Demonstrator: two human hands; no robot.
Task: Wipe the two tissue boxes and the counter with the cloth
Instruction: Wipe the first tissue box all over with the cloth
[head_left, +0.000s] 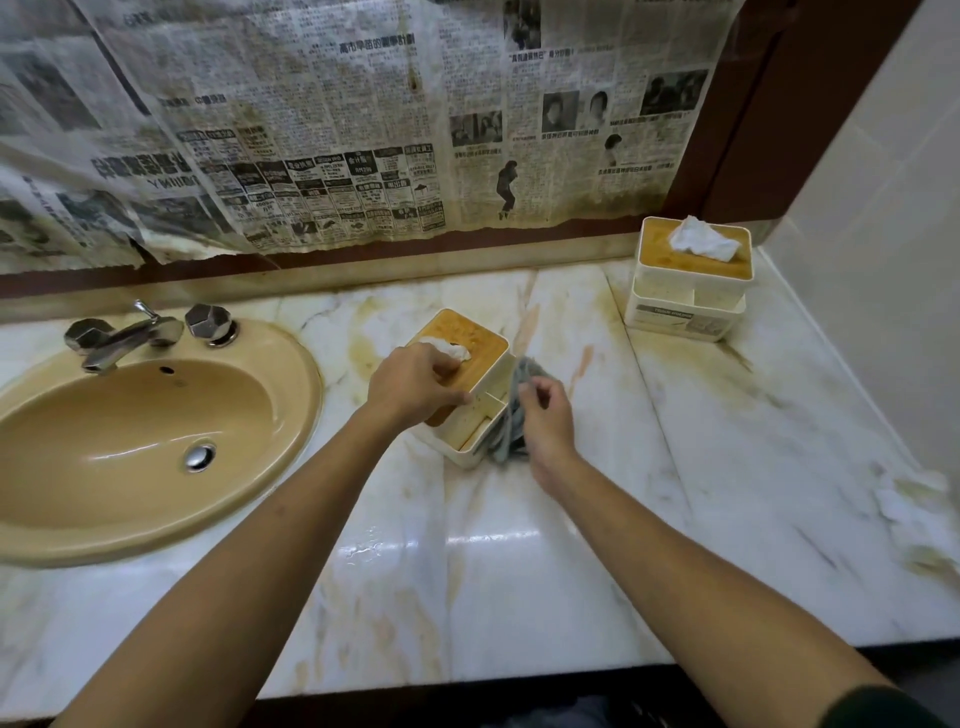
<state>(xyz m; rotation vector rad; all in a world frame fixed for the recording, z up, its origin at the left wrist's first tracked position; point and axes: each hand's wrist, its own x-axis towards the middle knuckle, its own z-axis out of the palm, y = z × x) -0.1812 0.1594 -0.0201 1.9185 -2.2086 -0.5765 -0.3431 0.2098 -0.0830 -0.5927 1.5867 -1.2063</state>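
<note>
The near tissue box (480, 340) sits about mid-counter, just toward 12 o'clock from the centre of my view, with its wooden lid up and a tissue poking through. I have the left hand (415, 384) down on that lid, fingers curled over the top and thumb at the near edge, gripping the box to steady it. On the box's 3 o'clock side, the right hand (545, 421) is closed on the grey cloth (506, 441), which is bunched and pressed against the box's wall. The hand is blurred there, so I can't read the finger positions exactly.

I judge this to be the first box's side being wiped. Next I would need to turn the box under the left hand to reach its other faces, and then the lid.

The second tissue box (685, 296) stands well apart at 2 o'clock, in the back corner, and looks untouched. The marble counter (519, 571) shows yellowish stains around both boxes. The sink (130, 441) and tap (124, 338) are at 9 o'clock, and newspaper (363, 130) covers the wall at 12.
</note>
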